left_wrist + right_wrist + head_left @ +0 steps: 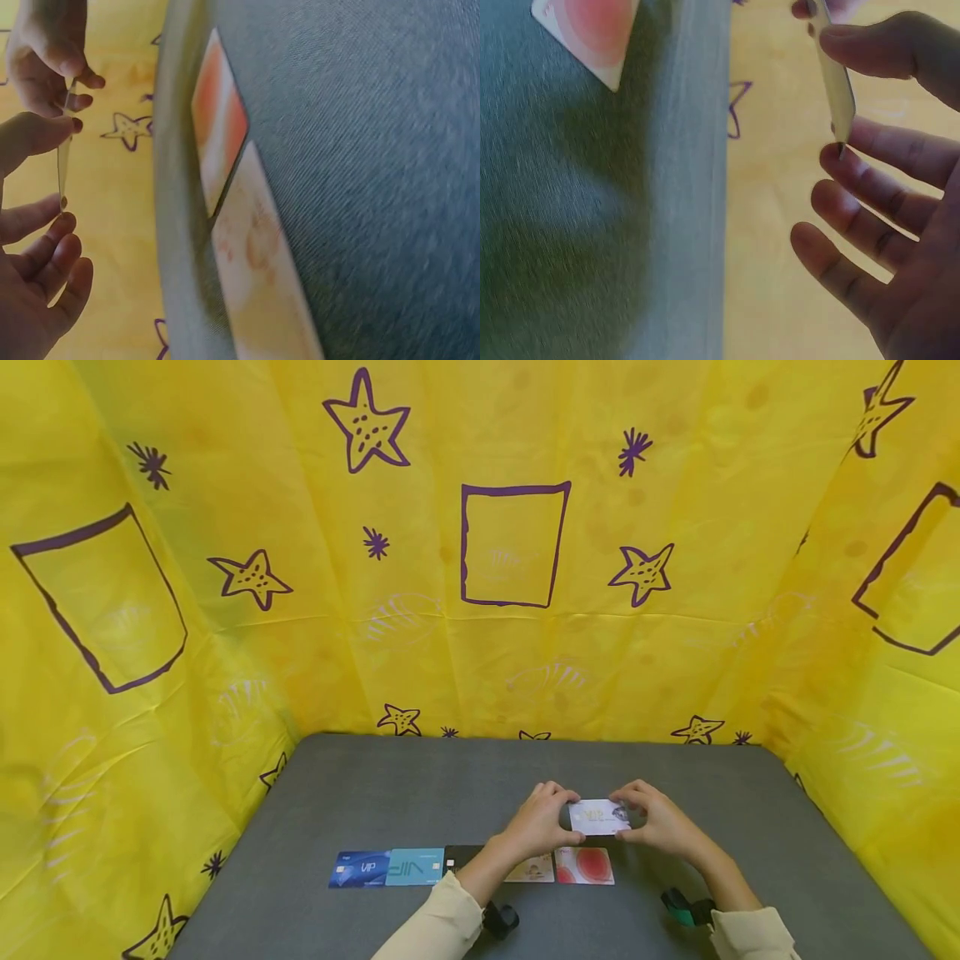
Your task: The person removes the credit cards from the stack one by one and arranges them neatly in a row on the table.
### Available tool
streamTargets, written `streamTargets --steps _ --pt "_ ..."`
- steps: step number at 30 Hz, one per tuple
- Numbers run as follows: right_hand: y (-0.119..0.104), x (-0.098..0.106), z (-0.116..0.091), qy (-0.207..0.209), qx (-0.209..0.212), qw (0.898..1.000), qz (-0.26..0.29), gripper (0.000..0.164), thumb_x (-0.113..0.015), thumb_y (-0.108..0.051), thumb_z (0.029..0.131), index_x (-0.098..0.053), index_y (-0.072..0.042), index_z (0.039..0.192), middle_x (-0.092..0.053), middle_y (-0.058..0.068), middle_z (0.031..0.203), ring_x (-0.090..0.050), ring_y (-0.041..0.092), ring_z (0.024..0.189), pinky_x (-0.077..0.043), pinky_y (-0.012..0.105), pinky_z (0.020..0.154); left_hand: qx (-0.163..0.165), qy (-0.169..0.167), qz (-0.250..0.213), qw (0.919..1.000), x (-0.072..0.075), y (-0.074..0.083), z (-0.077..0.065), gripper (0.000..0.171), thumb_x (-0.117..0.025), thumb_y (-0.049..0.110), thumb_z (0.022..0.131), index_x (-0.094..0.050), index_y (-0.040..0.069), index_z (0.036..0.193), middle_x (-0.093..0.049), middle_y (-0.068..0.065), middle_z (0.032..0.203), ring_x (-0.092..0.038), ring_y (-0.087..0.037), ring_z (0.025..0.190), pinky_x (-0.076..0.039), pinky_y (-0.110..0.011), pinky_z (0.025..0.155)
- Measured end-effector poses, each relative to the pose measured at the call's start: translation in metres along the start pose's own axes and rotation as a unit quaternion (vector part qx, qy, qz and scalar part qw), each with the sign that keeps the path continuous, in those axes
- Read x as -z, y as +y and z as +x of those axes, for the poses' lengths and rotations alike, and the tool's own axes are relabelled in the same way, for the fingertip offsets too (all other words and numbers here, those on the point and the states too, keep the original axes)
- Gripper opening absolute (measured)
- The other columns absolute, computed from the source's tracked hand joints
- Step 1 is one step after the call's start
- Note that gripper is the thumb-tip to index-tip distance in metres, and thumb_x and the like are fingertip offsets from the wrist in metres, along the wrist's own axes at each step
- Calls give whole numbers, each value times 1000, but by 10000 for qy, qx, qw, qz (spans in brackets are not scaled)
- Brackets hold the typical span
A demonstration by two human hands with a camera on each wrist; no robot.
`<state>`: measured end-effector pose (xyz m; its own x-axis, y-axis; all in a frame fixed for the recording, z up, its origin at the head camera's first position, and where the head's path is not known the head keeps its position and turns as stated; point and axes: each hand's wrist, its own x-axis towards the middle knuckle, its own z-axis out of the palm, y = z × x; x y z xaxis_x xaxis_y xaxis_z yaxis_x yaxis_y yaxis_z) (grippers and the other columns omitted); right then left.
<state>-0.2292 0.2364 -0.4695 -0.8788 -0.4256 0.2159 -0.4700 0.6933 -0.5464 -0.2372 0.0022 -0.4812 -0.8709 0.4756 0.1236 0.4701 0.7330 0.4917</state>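
A white VIP card (598,817) is held up above the table, its printed face toward the head camera. My left hand (542,817) pinches its left side between thumb and fingers, and my right hand (658,820) pinches its right side the same way. Both wrist views show the card nearly edge-on, a thin strip (65,161) between the fingertips. Below the hands, a card with red circles (585,866) ends a row on the table. Left of it lies a cream card (531,869), partly covered by the left forearm in the head view.
Farther left in the row are a black card (459,857), a teal VIP card (415,867) and a dark blue VIP card (360,869). They lie on a grey table (420,793). Yellow cloth (510,668) with purple starfish drawings hangs around the back and sides.
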Motion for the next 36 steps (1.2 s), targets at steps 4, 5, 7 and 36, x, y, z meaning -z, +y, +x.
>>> streamTargets --steps 4,5,7,36 --pt "6 3 -4 -36 -149 9999 16 42 -83 -15 71 -68 -5 109 -60 5 106 -52 19 89 -46 28 70 -56 -42 -79 9999 -9 3 3 54 -81 38 77 -65 17 123 -58 1 112 -49 -12 99 -44 -21 80" --pt "8 4 -5 -63 -130 9999 3 42 -83 -15 71 -68 -5 108 -60 6 106 -52 18 88 -46 27 69 -78 -43 -94 9999 -11 4 3 53 -81 38 77 -65 17 123 -58 1 111 -49 -12 98 -43 -21 79" --pt "11 5 -7 -132 -158 9998 7 42 -83 -16 70 -68 -5 108 -60 6 106 -51 18 88 -45 27 69 -94 -61 -79 9999 -14 5 3 53 -81 38 77 -65 17 123 -58 1 111 -48 -11 97 -43 -20 79" --pt "37 4 -37 -262 -41 9996 54 43 -85 -20 69 -68 -5 106 -60 6 104 -48 7 83 -39 22 65 -171 -286 409 9986 -46 25 11 56 -83 41 74 -65 18 122 -62 5 111 -51 -7 98 -43 -16 83"
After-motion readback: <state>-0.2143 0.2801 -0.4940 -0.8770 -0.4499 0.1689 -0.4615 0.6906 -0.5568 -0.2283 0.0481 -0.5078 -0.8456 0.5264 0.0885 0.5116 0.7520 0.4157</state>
